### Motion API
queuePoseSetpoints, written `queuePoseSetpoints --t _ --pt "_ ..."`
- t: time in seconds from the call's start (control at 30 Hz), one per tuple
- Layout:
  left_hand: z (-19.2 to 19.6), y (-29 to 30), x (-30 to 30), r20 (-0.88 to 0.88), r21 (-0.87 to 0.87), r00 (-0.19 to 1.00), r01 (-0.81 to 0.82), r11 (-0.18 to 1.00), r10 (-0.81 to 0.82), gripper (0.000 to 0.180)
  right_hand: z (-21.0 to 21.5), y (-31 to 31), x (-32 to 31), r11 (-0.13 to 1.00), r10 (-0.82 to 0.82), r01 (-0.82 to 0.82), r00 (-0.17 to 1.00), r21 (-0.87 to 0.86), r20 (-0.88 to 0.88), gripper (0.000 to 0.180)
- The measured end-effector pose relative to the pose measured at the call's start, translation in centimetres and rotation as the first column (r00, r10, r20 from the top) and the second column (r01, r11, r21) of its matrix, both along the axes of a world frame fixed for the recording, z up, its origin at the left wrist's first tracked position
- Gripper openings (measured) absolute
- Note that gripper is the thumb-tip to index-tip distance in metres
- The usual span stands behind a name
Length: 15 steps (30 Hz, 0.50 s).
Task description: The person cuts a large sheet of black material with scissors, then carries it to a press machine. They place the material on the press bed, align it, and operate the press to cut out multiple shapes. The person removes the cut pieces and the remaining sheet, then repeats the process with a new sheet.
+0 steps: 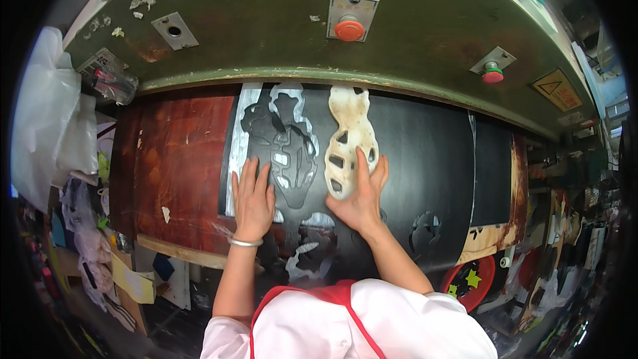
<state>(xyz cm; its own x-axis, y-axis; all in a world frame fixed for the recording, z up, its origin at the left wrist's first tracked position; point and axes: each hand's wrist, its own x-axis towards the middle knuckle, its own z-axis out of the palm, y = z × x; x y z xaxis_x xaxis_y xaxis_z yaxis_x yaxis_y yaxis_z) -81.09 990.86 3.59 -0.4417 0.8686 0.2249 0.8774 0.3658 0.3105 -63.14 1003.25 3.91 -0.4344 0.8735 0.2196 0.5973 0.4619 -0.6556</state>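
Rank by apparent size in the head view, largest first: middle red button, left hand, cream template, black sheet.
1. Black sheet
2. Cream template, partly covered
3. Left hand
4. Middle red button

A plate point(350, 119) lies on the sheet point(428, 153), right of cutouts point(290, 191).

Beyond the fingers point(249, 176), a green machine panel point(252, 40) bears a red push button point(349, 29), with a yellow warning label point(558, 92) farther right. Translucent plastic sheeting point(50, 113) hangs well left of the fingers. Below and right of them, a red bin point(490, 272) holds yellow-green scraps point(473, 278).
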Motion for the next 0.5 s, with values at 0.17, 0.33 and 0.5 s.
queuePoseSetpoints --t 0.17,0.33,0.5 --pt "-0.6 -4.3 2.0 0.051 -0.042 0.998 -0.020 0.999 0.023 0.047 2.3 -0.8 4.3 0.857 -0.047 -0.135 0.940 -0.498 -0.337 0.109" --pt "-0.4 -5.7 3.1 0.042 -0.033 0.999 -0.018 0.999 0.020 0.047 4.6 0.4 8.9 0.631 -0.387 -0.508 0.449 -0.586 -0.805 0.106" --pt "-0.6 -6.7 3.4 0.039 -0.024 0.999 -0.018 1.000 0.019 0.045 3.9 -0.7 12.2 0.868 -0.261 -0.206 0.584 -0.452 -0.769 0.095"
